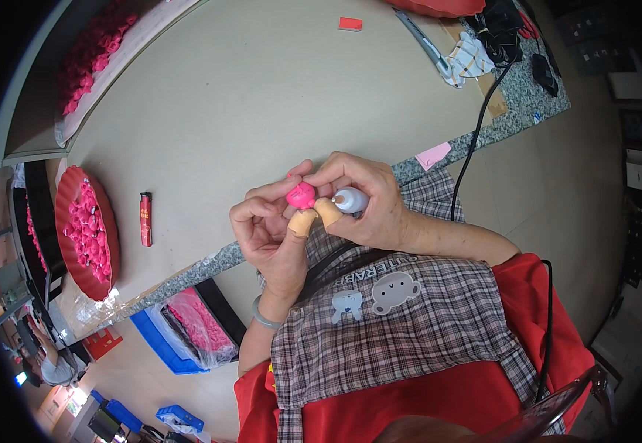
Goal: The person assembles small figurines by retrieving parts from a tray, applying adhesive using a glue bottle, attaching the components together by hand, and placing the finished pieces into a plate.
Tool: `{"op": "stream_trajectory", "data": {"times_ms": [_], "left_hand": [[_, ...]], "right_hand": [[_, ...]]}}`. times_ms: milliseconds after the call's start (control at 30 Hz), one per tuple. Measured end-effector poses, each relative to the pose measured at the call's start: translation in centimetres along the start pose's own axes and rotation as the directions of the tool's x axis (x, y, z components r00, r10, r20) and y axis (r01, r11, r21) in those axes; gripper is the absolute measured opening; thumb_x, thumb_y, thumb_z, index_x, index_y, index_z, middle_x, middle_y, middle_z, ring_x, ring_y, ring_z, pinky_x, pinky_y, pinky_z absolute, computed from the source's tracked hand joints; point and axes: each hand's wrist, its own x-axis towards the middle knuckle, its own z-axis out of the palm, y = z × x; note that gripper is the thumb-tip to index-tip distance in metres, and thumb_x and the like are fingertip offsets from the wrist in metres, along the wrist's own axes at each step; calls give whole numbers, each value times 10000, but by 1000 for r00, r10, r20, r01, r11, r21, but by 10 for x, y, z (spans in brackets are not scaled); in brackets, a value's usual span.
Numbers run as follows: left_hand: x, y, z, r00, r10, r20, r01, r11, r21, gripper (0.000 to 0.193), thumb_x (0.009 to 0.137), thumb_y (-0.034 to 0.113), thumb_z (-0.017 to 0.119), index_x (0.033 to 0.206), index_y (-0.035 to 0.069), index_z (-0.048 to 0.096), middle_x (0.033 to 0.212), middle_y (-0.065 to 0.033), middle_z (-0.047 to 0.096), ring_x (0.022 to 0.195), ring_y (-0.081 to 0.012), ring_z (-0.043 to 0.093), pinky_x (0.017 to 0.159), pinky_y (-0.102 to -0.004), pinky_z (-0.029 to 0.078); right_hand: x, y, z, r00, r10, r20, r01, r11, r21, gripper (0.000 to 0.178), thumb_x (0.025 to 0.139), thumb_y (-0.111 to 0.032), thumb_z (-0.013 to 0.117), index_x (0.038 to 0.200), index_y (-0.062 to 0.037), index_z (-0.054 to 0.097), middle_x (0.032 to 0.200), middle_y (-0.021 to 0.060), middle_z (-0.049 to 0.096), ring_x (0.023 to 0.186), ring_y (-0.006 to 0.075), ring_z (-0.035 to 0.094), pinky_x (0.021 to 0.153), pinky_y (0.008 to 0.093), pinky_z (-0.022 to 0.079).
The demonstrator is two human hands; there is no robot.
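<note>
Above the table's near edge, my two hands meet around a small, rounded, bright pink piece (301,196). My left hand (265,225) is closed on its left side, between the fingers and a thumb wearing a tan finger cover. My right hand (374,193) holds a small white squeeze bottle (353,201) against its palm, the tip pointing left toward the piece. The right fingers and the covered right thumb also touch the pink piece. What exactly the piece is, I cannot tell. A plaid apron (417,310) lies below my forearms.
A red fluted bowl (113,244) of pink pieces stands left, beside a red lighter (146,219). Below the table edge sits a blue crate (157,341) with bagged pink pieces. A cutter knife (424,48) lies far right, near a black cable (476,133).
</note>
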Motion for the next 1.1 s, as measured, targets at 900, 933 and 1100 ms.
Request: {"op": "stream_trajectory", "data": {"times_ms": [900,933,1100], "left_hand": [[1,5,1,999,-44,1,44,998,41,305,832,22,651,1068,55,461,1183,-165,538,1159,-406,520,985,-477,451],[1,6,0,999,-41,14,40,999,36,299,831,24,650,1074,44,477,1209,-169,523,1158,-399,523,986,-472,450],[0,15,1,989,-138,-59,139,990,18,277,814,21,658,1045,45,509,1280,-198,464,1147,-365,537,982,-452,450]], "right_hand": [[2,-9,3,997,73,-37,-67,989,131,266,683,-3,692,913,-20,560,792,66,623,704,138,653,626,259,503],[2,-10,3,998,62,-22,-59,991,120,272,687,-7,693,923,-18,559,818,73,629,728,140,659,636,262,509],[0,-18,3,997,73,-14,-71,990,118,268,711,-15,695,940,-5,557,913,100,655,764,148,662,658,266,515]]}}
